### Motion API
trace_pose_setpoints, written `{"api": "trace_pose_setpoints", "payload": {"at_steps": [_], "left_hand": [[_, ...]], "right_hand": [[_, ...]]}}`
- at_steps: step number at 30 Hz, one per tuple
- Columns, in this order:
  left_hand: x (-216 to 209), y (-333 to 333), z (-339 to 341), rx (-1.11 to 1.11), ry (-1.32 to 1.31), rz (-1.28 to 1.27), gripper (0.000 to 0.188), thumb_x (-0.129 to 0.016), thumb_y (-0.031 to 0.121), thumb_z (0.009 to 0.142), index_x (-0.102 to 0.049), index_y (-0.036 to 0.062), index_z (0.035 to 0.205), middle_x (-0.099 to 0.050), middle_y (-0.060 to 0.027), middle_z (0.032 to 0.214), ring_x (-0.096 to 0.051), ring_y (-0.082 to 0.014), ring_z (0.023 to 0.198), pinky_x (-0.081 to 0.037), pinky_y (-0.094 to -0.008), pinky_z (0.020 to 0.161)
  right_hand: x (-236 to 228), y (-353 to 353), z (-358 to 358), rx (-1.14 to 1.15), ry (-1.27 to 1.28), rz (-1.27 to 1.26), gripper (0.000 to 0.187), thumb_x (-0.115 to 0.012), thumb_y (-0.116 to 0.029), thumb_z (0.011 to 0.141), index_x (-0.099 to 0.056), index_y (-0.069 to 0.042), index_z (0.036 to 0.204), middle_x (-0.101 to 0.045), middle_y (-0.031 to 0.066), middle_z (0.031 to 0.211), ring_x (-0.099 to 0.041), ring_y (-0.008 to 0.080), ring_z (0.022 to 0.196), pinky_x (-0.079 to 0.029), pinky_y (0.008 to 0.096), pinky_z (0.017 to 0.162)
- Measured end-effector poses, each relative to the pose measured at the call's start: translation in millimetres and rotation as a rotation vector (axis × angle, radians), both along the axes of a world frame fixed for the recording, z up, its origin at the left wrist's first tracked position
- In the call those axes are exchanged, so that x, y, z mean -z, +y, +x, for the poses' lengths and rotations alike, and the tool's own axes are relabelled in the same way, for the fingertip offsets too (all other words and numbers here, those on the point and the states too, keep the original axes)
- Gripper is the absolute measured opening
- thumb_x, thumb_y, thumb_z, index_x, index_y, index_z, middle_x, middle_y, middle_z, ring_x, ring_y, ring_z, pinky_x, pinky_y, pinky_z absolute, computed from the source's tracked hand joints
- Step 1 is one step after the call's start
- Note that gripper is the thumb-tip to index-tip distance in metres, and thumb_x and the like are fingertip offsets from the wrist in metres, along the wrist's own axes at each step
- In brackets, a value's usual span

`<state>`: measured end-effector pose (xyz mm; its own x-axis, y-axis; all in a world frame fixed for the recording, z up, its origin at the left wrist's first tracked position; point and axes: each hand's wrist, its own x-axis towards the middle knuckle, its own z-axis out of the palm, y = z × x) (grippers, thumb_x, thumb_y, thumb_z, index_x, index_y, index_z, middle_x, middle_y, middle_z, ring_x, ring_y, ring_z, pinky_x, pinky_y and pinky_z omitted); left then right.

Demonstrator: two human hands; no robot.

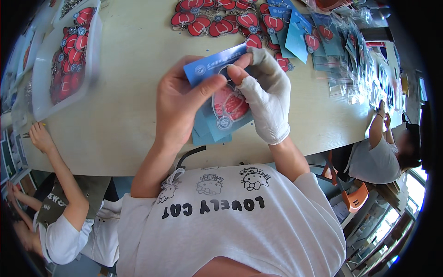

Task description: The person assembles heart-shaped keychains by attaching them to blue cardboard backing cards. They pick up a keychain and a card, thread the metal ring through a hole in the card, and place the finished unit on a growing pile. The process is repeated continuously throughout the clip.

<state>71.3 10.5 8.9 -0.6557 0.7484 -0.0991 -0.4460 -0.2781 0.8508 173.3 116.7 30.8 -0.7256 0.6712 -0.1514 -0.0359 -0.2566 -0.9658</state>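
My bare left hand (pixel 175 99) is closed on a blue backing card (pixel 196 69), its thumb pressed near the card's upper part. My right hand (pixel 270 101), in a white glove that leaves the thumb tip and a fingertip bare, pinches the metal ring of a keychain at the card. The keychain's clear charm (pixel 230 104), with a red flip-flop design, hangs against the card's teal lower half. Whether the ring passes through the card is hidden by my fingers. Beneath my hands, more teal cards (pixel 210 135) lie near the table's front edge.
Several red keychains (pixel 219 27) are heaped at the table's far side. Carded keychains (pixel 309 41) and clear plastic bags (pixel 344 83) lie to the right. A translucent bin (pixel 41 87) at left holds more keychains. Co-workers sit on the left (pixel 69 217) and right (pixel 374 159).
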Motion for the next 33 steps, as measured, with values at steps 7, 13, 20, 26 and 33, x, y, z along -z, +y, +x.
{"api": "trace_pose_setpoints", "payload": {"at_steps": [7,13,20,26,33], "left_hand": [[13,-1,12,-0.013,-0.191,0.030,0.022,-0.070,0.008,0.084,-0.064,-0.0001,0.103,-0.066,-0.0054,0.099,-0.060,-0.0095,0.089,-0.047,-0.0251,0.081],[3,-1,17,-0.097,-0.043,0.051,0.021,-0.066,0.011,0.088,-0.063,-0.0017,0.104,-0.065,-0.0057,0.097,-0.059,-0.0089,0.088,-0.046,-0.0239,0.082],[1,6,17,-0.177,0.102,0.050,0.029,-0.059,0.005,0.091,-0.052,-0.0031,0.118,-0.061,-0.0060,0.105,-0.056,-0.0107,0.097,-0.043,-0.0247,0.087],[11,8,10,-0.133,0.112,0.068,0.032,-0.058,0.002,0.090,-0.047,-0.0036,0.120,-0.058,-0.0061,0.107,-0.055,-0.0108,0.098,-0.043,-0.0249,0.088],[12,7,-9,-0.292,0.424,0.086,0.021,-0.057,0.002,0.092,-0.049,-0.0018,0.112,-0.058,-0.0062,0.105,-0.054,-0.0095,0.094,-0.044,-0.0252,0.086]], "right_hand": [[1,-8,0,0.063,0.048,0.037,0.024,-0.060,0.009,0.079,-0.053,0.003,0.101,-0.061,0.0076,0.094,-0.064,0.0131,0.087,-0.052,0.0236,0.075],[3,-8,-3,0.115,0.213,-0.031,0.041,-0.057,0.013,0.077,-0.043,0.000,0.114,-0.056,0.0090,0.102,-0.061,0.0146,0.091,-0.050,0.0261,0.081],[1,-9,-6,0.059,0.189,0.067,0.050,-0.052,0.017,0.075,-0.039,-0.001,0.120,-0.052,0.0092,0.107,-0.056,0.0132,0.095,-0.049,0.0252,0.081],[7,10,0,-0.093,0.131,0.005,0.056,-0.054,0.006,0.081,-0.033,0.001,0.133,-0.051,0.0103,0.115,-0.055,0.0145,0.100,-0.047,0.0269,0.086],[34,19,10,-0.073,0.141,0.255,0.068,-0.074,-0.019,0.077,-0.039,0.000,0.132,-0.051,0.0129,0.125,-0.050,0.0271,0.114,-0.043,0.0385,0.094]]}}
